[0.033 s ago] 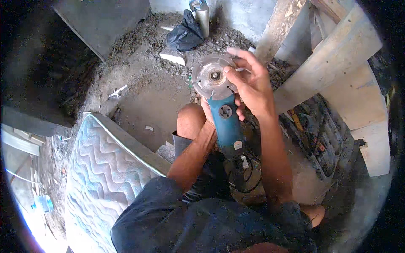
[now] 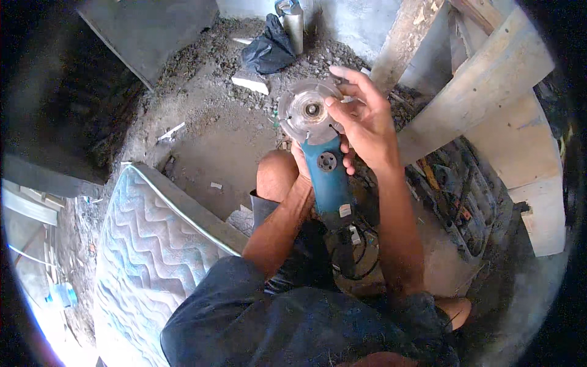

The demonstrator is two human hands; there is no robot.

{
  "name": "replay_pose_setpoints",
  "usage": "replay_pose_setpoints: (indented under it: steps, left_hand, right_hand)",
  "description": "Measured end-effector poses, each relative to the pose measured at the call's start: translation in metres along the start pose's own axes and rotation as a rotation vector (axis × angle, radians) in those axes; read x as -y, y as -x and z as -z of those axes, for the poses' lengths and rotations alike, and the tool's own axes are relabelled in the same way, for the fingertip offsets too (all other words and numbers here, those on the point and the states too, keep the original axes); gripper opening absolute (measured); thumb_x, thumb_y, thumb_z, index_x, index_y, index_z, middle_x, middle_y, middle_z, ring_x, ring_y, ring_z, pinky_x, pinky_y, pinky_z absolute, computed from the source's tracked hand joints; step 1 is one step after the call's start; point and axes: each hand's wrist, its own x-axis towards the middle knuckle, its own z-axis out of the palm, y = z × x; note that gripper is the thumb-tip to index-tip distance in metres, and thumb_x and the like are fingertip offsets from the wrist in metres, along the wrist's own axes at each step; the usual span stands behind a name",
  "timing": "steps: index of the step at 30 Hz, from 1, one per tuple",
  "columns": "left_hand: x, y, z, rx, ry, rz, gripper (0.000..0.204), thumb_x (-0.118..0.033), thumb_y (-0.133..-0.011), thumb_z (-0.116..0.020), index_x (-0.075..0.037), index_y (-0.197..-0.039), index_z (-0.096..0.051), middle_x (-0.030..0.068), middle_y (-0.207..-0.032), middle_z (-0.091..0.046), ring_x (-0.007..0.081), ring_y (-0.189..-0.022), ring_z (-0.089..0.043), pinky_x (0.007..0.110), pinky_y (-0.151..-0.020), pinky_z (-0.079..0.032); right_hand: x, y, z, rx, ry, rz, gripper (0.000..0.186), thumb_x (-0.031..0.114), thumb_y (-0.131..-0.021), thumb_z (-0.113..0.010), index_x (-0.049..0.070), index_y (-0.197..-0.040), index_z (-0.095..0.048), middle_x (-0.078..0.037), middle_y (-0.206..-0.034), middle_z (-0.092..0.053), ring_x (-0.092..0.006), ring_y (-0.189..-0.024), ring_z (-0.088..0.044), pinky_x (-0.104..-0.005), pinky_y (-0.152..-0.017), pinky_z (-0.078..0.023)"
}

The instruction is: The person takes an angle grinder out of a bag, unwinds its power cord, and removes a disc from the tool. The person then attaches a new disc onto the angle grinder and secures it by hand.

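A teal angle grinder [image 2: 329,183] is held upright in front of me, with its cord hanging at the lower end. My left hand [image 2: 301,161] wraps around its body from the left, and fingertips show on the right side. A thin metal cutting disc [image 2: 296,116] with slots in its rim sits on the spindle at the top. My right hand [image 2: 372,125] is at the disc's right edge, thumb touching its face near the hub, fingers spread apart. A round flange nut [image 2: 326,161] with several holes rests on the grinder's body.
A quilted mattress [image 2: 156,244] leans at the left. Wooden boards [image 2: 477,101] stand at the right beside an open tool case [image 2: 455,199] of assorted items. A black plastic bag [image 2: 269,49] and a metal cylinder [image 2: 293,27] lie at the back on rubble.
The fingers of my right hand have shifted very slightly by the disc. The grinder and my left hand have not visibly moved.
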Motion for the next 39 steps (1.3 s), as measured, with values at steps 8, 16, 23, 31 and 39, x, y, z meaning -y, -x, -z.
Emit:
replay_pose_setpoints:
  steps: [8,16,23,31,39]
  left_hand:
    - [-0.005,-0.009,-0.031,0.305,0.012,0.048,0.079,-0.069,-0.086,-0.035,-0.004,-0.127,-0.051,0.0184,-0.104,-0.063,0.0331,-0.082,-0.064,0.046,-0.066,-0.056]
    - [0.002,0.003,-0.006,0.093,-0.105,-0.159,0.073,-0.064,-0.088,-0.038,-0.007,-0.132,-0.048,0.0152,-0.118,-0.058,0.0312,-0.1,-0.058,0.044,-0.083,-0.05]
    - [-0.001,0.044,-0.01,-0.13,-0.377,-0.404,0.068,-0.059,-0.089,-0.041,-0.01,-0.137,-0.045,0.0124,-0.131,-0.053,0.0295,-0.116,-0.053,0.043,-0.097,-0.045]
    - [0.019,0.083,0.039,-0.023,-0.26,-0.767,0.051,-0.043,-0.102,-0.03,-0.009,-0.135,-0.049,0.0095,-0.132,-0.054,0.0235,-0.12,-0.052,0.042,-0.106,-0.039]
    - [-0.004,0.099,0.032,-0.172,-0.033,-0.533,0.049,-0.044,-0.1,-0.036,-0.006,-0.124,-0.057,0.012,-0.116,-0.065,0.0237,-0.103,-0.063,0.038,-0.094,-0.05]
  right_hand:
    - [0.014,0.007,0.001,0.062,0.573,0.572,0.051,0.008,-0.074,-0.071,0.005,-0.123,-0.059,-0.014,-0.114,-0.06,-0.0259,-0.104,-0.06,-0.0365,-0.089,-0.049]
    - [0.009,0.023,-0.01,-0.035,0.549,0.527,0.045,0.007,-0.07,-0.07,0.005,-0.114,-0.064,-0.015,-0.111,-0.062,-0.0313,-0.104,-0.06,-0.0403,-0.099,-0.043]
    - [0.002,0.04,-0.022,0.067,0.411,0.482,0.046,0.007,-0.071,-0.07,0.004,-0.117,-0.064,-0.016,-0.11,-0.063,-0.0311,-0.103,-0.061,-0.038,-0.093,-0.047]
    - [-0.047,0.056,-0.041,0.251,0.434,0.368,0.044,0.008,-0.08,-0.069,0.003,-0.122,-0.061,-0.016,-0.114,-0.063,-0.026,-0.106,-0.062,-0.0361,-0.092,-0.048]
    - [-0.054,0.064,-0.052,0.293,0.419,0.324,0.043,0.01,-0.085,-0.068,0.007,-0.127,-0.06,-0.013,-0.116,-0.062,-0.0221,-0.105,-0.063,-0.0331,-0.085,-0.052]
